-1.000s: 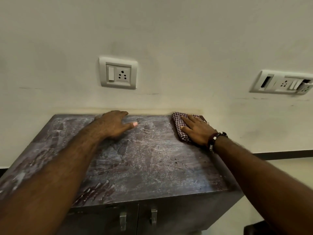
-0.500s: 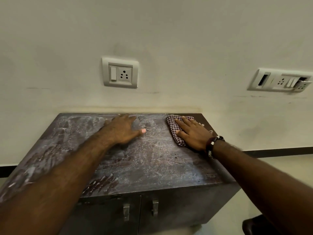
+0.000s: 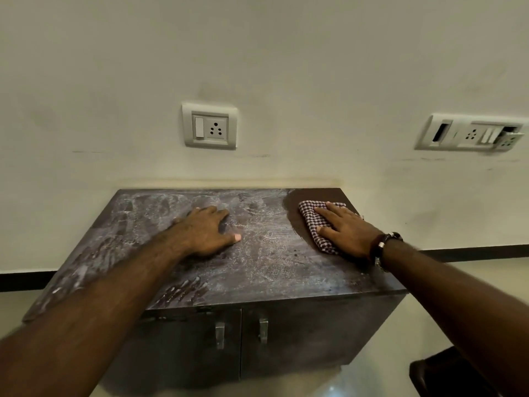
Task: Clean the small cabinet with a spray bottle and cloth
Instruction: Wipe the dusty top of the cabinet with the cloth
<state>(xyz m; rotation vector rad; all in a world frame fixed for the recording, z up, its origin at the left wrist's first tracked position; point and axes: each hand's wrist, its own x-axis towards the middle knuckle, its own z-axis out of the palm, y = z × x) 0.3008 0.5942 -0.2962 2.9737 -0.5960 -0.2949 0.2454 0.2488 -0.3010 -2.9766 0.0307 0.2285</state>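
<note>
The small cabinet [image 3: 257, 270] stands against the wall [image 3: 257, 53], its dark top coated in pale dusty smears over most of its width. The checked cloth [image 3: 315, 222] lies on the top near the back right corner, pinned flat beneath the right hand [image 3: 347, 232], whose fingers are spread and extended over it, palm down (not gripping, only pressing). The surface around the cloth at that corner appears darker and free of smears. The left hand [image 3: 206, 233] rests palm down on the middle of the top, fingers loosely spread, holding nothing, well apart from the cloth. A beaded bracelet [image 3: 382, 247] sits on the right wrist. Two metal door handles [image 3: 220, 333] are side by side on the cabinet front. A socket plate [image 3: 210, 126] is mounted on the wall above; a second switch panel [image 3: 469, 133] lies to the right. No legible writing or brand marks observed.
</note>
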